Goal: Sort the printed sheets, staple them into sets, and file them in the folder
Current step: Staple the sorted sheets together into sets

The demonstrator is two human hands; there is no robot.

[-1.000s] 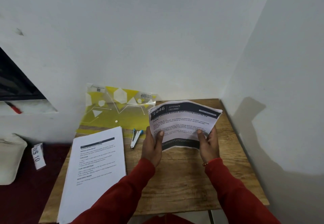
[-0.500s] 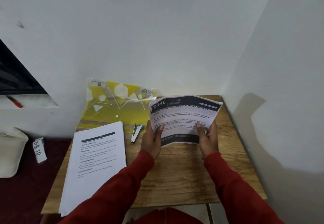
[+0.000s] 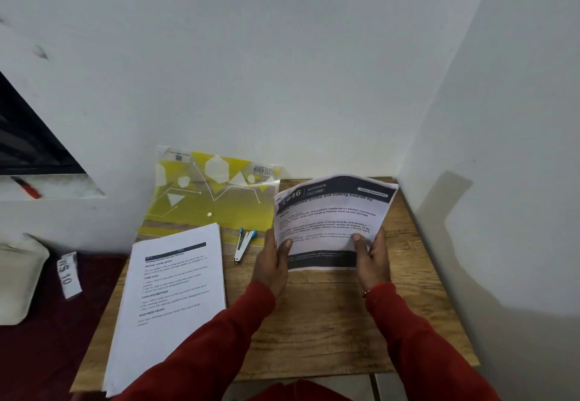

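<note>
Both hands hold up a small bundle of printed sheets [image 3: 329, 215] with a dark "KITCHEN" header, tilted above the right part of the wooden table [image 3: 329, 322]. My left hand [image 3: 271, 262] grips its lower left edge, thumb on the front. My right hand [image 3: 370, 259] grips the lower right edge the same way. A thick stack of printed sheets [image 3: 169, 300] lies flat at the table's left. A small blue and white stapler [image 3: 244, 243] lies between the stack and my left hand. The yellow translucent folder [image 3: 207, 200] leans against the back wall.
White walls close the table at the back and right. To the left lie a dark red floor, a white paper tag marked "WS 10" [image 3: 67, 275] and a white bag [image 3: 18, 281]. A red pen [image 3: 26, 187] rests on a ledge at far left.
The held bundle and both hands have barely shifted; the sheets sit slightly flatter. The view has tipped a little.
</note>
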